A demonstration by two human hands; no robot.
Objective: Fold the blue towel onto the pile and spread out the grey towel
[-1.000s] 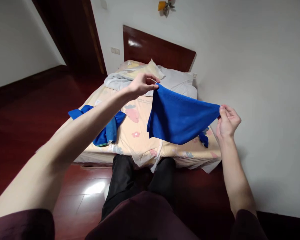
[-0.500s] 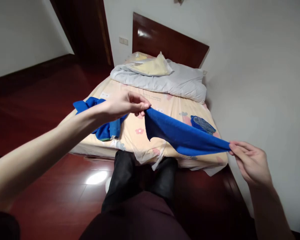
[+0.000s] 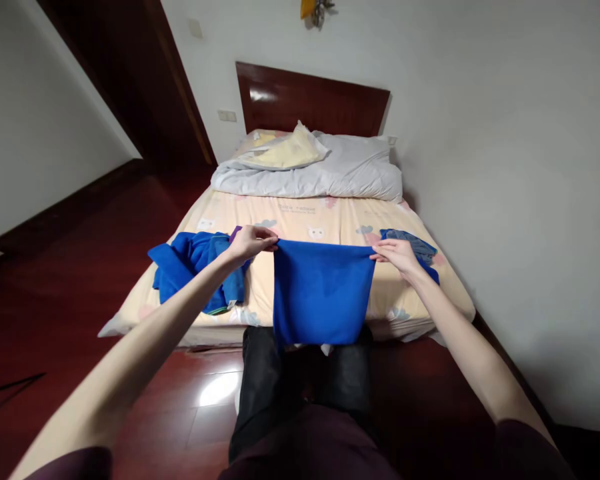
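A blue cloth (image 3: pixel 324 293) hangs spread between my two hands, its top edge nearly level and its lower part in front of my knees. My left hand (image 3: pixel 254 243) pinches the upper left corner. At the upper right corner, the fingers of my right hand (image 3: pixel 396 255) are closed on the cloth. A crumpled heap of blue cloths (image 3: pixel 185 263), with a bit of purple showing, lies on the bed beside my left forearm. Behind my right wrist sits a small blue and grey-blue folded pile (image 3: pixel 414 244), partly hidden by my arm.
The bed (image 3: pixel 340 217) has a peach patterned sheet. A grey quilt (image 3: pixel 360 167) and a yellow pillow-like piece (image 3: pixel 293 150) lie near the wooden headboard (image 3: pixel 315 100). A white wall (image 3: pixel 520 167) runs along the right, and dark red floor (image 3: pixel 80 267) lies left.
The cloth was stretched slantwise and narrow; now it hangs as a wide, flat rectangle. My right hand has moved left and up, my left hand slightly down. The view has shifted.
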